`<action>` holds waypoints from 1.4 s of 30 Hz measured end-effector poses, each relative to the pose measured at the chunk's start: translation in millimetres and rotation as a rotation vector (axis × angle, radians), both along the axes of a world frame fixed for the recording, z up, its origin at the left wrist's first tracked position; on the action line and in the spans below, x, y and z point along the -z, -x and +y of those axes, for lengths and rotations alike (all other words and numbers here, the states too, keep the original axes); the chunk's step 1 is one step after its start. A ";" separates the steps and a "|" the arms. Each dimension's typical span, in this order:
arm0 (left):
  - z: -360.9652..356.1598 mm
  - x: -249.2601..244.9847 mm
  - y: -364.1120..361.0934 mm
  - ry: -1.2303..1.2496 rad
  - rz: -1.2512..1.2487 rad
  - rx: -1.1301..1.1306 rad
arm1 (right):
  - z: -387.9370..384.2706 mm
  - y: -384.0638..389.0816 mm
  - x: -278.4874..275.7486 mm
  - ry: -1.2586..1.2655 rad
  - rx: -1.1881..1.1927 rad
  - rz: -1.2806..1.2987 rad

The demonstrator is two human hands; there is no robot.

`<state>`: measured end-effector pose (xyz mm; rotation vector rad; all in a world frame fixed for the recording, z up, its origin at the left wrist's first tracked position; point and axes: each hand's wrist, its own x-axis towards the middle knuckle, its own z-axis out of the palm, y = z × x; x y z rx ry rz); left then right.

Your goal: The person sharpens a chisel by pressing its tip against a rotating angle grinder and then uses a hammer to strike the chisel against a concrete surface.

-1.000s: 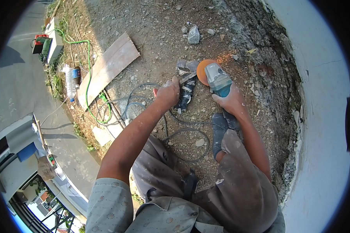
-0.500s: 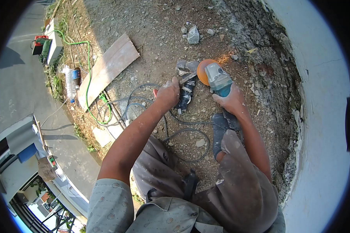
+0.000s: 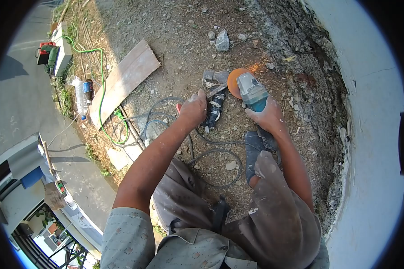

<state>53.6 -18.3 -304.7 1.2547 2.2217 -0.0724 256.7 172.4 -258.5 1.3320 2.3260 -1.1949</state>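
My right hand is wrapped round the body of a teal and grey angle grinder. Its orange disc meets the tip of a flat metal chisel, and orange sparks fly off beyond the disc. My left hand grips the chisel, whose red end shows behind the wrist. Under the chisel lies a hammer-like thing with a grey head and a dark, white-flecked shaft.
A grey cord loops over the gravel near my boot. To the left lie a wooden board, a green cable, plastic bottles and a green power tool. A white wall rises on the right; a stone lies ahead.
Almost nothing differs. The grinder and both hands keep their places, while the spray of sparks has changed slightly in shape.
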 end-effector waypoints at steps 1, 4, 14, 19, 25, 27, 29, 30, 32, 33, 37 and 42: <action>-0.4 0.0 0.0 -0.003 0.007 0.010 | 0.1 -0.4 1.5 0.000 -0.002 0.001; -0.1 1.2 0.3 -0.001 -0.009 -0.009 | 1.6 1.0 0.1 0.004 0.007 0.002; -0.6 4.7 2.2 0.014 -0.013 -0.010 | 24.6 -6.5 9.3 -0.099 0.095 0.016; -1.2 2.2 2.5 -0.009 -0.012 0.001 | 23.0 -12.6 -1.1 -0.076 0.085 0.016; 1.9 -2.6 1.8 0.028 -0.008 -0.015 | 2.8 -4.1 -12.1 0.002 0.013 0.024; 3.6 -5.0 1.2 0.057 -0.007 -0.013 | 0.2 -6.8 1.3 0.015 0.004 0.047; 3.7 -3.7 2.2 0.065 -0.010 -0.014 | -1.5 -3.7 -5.2 -0.004 -0.004 0.000; 3.0 -3.0 2.5 0.060 -0.016 -0.017 | -2.3 -2.1 -8.9 -0.013 -0.008 -0.025; 3.2 -2.0 1.7 0.058 -0.022 -0.021 | -1.8 1.1 -13.6 0.000 0.004 -0.050; 3.2 -1.7 1.7 0.061 -0.021 -0.022 | -1.5 2.8 -14.2 0.007 0.009 -0.060; 1.1 0.6 2.0 0.042 -0.024 -0.029 | -0.8 0.4 -6.4 0.011 -0.010 -0.015; -0.4 7.5 1.9 0.003 -0.024 -0.031 | -9.4 1.7 -3.5 -0.032 -0.049 -0.036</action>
